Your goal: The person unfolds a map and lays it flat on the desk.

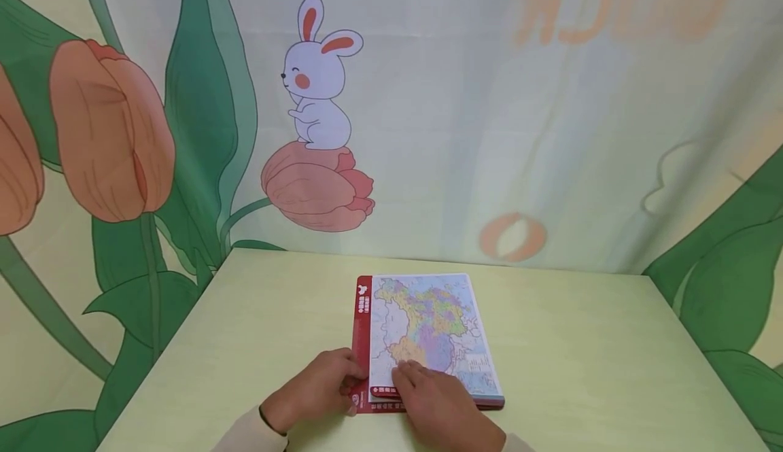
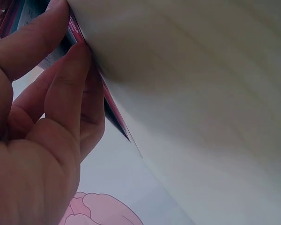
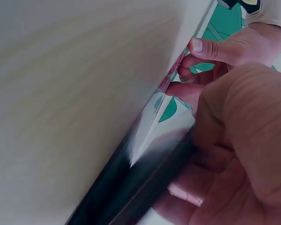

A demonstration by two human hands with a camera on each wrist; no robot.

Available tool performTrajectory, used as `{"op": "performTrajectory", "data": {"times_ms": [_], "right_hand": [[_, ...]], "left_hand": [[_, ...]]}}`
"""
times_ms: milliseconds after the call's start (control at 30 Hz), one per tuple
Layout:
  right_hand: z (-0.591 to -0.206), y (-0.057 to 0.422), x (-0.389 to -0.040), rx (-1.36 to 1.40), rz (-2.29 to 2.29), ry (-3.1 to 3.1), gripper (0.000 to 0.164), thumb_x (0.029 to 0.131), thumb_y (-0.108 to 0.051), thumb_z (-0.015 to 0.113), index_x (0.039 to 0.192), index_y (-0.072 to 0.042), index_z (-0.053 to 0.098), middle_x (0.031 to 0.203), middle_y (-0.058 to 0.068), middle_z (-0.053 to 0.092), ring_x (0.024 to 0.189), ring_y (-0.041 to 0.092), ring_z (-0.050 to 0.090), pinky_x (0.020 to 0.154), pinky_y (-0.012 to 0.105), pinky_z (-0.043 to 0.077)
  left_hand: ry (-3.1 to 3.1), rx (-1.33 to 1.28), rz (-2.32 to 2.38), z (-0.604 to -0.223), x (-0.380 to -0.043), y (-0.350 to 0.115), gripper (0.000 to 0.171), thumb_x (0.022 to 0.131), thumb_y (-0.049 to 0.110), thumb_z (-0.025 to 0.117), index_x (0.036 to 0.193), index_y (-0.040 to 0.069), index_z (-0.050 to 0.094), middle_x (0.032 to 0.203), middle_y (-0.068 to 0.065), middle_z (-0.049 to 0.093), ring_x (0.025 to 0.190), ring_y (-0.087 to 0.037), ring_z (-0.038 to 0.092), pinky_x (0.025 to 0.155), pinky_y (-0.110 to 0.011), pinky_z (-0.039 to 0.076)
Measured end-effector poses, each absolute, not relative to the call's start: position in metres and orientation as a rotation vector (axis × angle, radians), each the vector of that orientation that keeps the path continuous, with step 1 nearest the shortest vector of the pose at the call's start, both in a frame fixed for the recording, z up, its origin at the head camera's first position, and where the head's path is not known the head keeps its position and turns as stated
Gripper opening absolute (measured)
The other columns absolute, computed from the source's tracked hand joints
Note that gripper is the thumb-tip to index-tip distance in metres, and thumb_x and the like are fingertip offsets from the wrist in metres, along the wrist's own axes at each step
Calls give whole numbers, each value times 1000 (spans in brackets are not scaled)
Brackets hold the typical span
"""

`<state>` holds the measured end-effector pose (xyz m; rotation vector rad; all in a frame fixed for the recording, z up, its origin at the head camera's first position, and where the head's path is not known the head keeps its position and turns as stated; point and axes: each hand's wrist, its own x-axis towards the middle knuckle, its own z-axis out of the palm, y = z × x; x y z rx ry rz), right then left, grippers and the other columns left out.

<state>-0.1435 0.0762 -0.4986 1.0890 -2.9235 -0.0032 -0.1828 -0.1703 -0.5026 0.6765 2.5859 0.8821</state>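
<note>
In the head view a glossy map (image 1: 422, 316) with a red border lies on the table, several layers stacked or folded, coloured regions uppermost. My left hand (image 1: 324, 380) holds its lower left corner; in the left wrist view thumb and curled fingers (image 2: 68, 89) meet the thin red edge. My right hand (image 1: 440, 401) lies over the lower edge, its fingers together on the printed face. In the right wrist view, its bent thumb (image 3: 213, 112) is at the end of a raised dark layer (image 3: 150, 187), with fingers on the other side. The thumb's tip contact is partly hidden.
The pale yellow-green table (image 1: 581, 357) extends on both sides of the map. Behind it hangs a printed cloth backdrop (image 1: 428, 98) with a white rabbit (image 1: 321, 92), tulips (image 1: 113, 132) and green leaves.
</note>
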Motion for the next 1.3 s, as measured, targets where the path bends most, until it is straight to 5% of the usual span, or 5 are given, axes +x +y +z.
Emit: {"op": "performTrajectory", "data": {"times_ms": [200, 733, 1300], "right_hand": [[-499, 80, -144, 934, 64, -2955, 47, 97, -21, 68, 142, -9, 62, 149, 8, 64, 137, 25, 63, 106, 41, 56], [-498, 115, -153, 884, 487, -2891, 45, 99, -24, 70, 143, -17, 67, 149, -2, 65, 134, 19, 65, 103, 47, 57], [-488, 156, -173, 814, 950, -2785, 40, 92, -25, 84, 130, -17, 77, 134, -2, 73, 122, 17, 71, 97, 35, 60]], "left_hand": [[2588, 694, 900, -503, -182, -171, 45, 78, 4, 93, 121, 0, 78, 110, 0, 66, 90, -9, 60, 79, -22, 56], [2598, 680, 891, -505, -183, -172, 46, 78, 5, 93, 122, 1, 78, 110, 3, 65, 90, -9, 57, 78, -22, 55], [2614, 700, 848, -502, -183, -174, 47, 79, 4, 92, 124, 1, 77, 107, 2, 65, 88, -10, 57, 76, -22, 53]]}}
